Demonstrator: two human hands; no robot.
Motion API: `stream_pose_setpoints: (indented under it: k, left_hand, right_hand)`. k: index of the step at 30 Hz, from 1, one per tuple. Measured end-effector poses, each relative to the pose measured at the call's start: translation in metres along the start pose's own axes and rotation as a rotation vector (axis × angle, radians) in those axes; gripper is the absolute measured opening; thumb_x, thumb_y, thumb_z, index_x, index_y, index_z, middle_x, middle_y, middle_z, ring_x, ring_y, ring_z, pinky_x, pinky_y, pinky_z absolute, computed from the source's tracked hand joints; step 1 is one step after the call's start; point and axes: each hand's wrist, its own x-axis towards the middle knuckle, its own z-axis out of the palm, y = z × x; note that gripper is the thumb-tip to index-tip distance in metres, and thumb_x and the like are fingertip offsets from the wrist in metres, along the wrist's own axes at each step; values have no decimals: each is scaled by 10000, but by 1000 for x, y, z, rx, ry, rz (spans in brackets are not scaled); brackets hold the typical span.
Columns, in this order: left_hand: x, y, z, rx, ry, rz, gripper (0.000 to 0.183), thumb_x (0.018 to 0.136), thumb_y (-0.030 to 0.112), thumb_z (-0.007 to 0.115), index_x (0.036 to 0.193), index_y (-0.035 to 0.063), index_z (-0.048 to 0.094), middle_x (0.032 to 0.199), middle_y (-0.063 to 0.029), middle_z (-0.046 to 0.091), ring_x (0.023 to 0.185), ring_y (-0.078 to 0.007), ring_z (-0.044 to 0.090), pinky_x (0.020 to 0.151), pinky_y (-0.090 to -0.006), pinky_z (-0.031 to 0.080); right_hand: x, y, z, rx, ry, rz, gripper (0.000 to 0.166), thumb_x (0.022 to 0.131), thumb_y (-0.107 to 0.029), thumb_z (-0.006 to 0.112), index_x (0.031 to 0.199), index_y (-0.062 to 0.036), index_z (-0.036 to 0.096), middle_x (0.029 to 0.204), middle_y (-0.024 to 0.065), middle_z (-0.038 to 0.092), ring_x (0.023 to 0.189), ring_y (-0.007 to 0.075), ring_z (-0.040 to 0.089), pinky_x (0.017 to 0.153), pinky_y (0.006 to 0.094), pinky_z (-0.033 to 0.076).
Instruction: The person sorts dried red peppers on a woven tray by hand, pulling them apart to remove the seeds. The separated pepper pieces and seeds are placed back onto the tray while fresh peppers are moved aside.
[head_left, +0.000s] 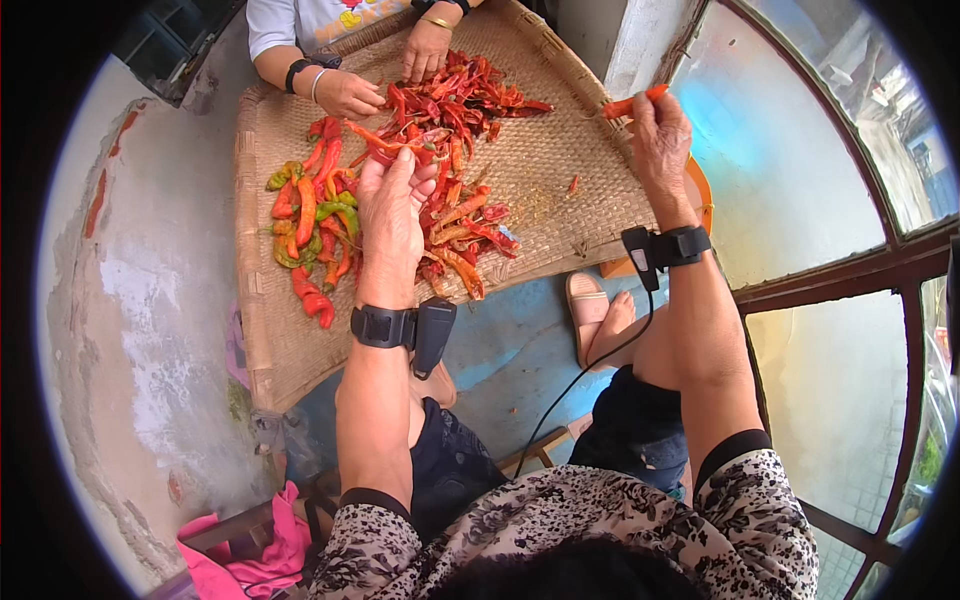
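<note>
My left hand (395, 206) holds a red chili pepper (386, 145) between thumb and fingers, above a woven tray (592, 195). To the right, my right hand (660, 142) is raised over the tray's right edge, pinching an orange-red pepper (634, 103). A heap of dried red chili peppers (457, 101) lies at the tray's far middle. Nearer to me, wrinkled orange and red peppers (459, 217) spread right of my left wrist. Fresher-looking red, orange and green peppers (306, 210) lie on the left part of the tray.
Another person's hands (349, 94) work at the heap from the far side. An orange container (700, 187) stands beyond the tray's right edge, beside framed window panes (817, 187). A plastered wall (165, 300) is at left; pink cloth (277, 544) lies at lower left. A cable hangs from my right wristband.
</note>
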Motion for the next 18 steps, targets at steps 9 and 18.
stream_pose_setpoints:
  k: [9,18]
  left_hand:
    - [-9,-2,-6,217,-111,-2,205,901,175,582,1068,59,557,936,-28,614,796,-112,608,686,-231,496]
    - [-19,-15,25,444,-287,21,123,892,55,545,993,-11,569,900,-59,638,794,-95,614,687,-243,516]
  right_hand:
    - [-12,-5,-33,-828,-90,-171,430,783,-161,644,1180,-36,537,1016,198,551,943,332,524,838,415,431]
    - [-57,-73,63,178,-750,-174,236,783,-174,679,927,7,631,729,168,622,664,273,626,599,365,495]
